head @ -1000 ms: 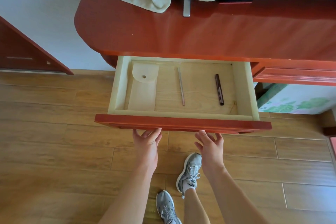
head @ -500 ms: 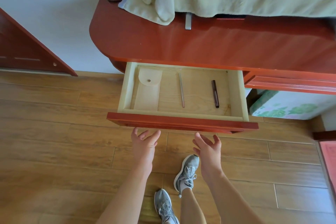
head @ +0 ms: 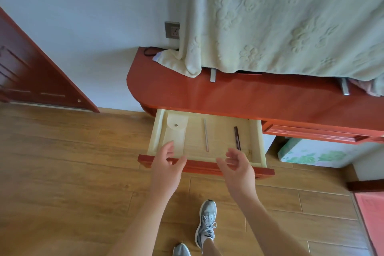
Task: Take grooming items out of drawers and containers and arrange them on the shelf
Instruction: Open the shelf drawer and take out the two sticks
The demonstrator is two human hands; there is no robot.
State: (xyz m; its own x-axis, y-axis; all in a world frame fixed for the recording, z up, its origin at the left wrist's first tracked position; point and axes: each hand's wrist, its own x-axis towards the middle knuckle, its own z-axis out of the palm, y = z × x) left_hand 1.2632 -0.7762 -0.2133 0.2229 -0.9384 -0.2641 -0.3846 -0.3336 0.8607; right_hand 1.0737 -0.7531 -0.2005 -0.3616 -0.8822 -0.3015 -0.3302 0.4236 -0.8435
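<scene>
Under the left end of the red counter (head: pixel 228 97): drawer (head: pixel 158 133), pulled out, pale wood inside, red front. Holds three items, all lying flat on the drawer floor, well apart from one another.

Item 1, left: beige pouch (head: pixel 176 131) with snap flap, closed; contents hidden.
Item 2, middle: slim pale stick (head: pixel 206 138), lying front to back; kind too small to tell.
Item 3, right: dark brown pencil-like tube (head: pixel 237 138), likewise front to back.

Left hand (head: pixel 166 170): fingers loose and spread, empty, hovering over the drawer front, fingertips above the near end of the pouch; contact not discernible.
Right hand (head: pixel 239 170): likewise relaxed and empty, over the front rail near the dark tube.
Hands set apart from each other, gripping nothing.

On the counter: pale green embossed cloth (head: pixel 291 16) draped down from above, hiding whatever stands behind; no grooming item on the bare red surface in view. Shelf not identifiable.

Status, as judged: opening step done; removal not yet begun; nothing lifted, nothing arranged. Outstanding: all three items to take out, pouch probably to open and empty, any other drawers and containers to check, everything to place.
</scene>
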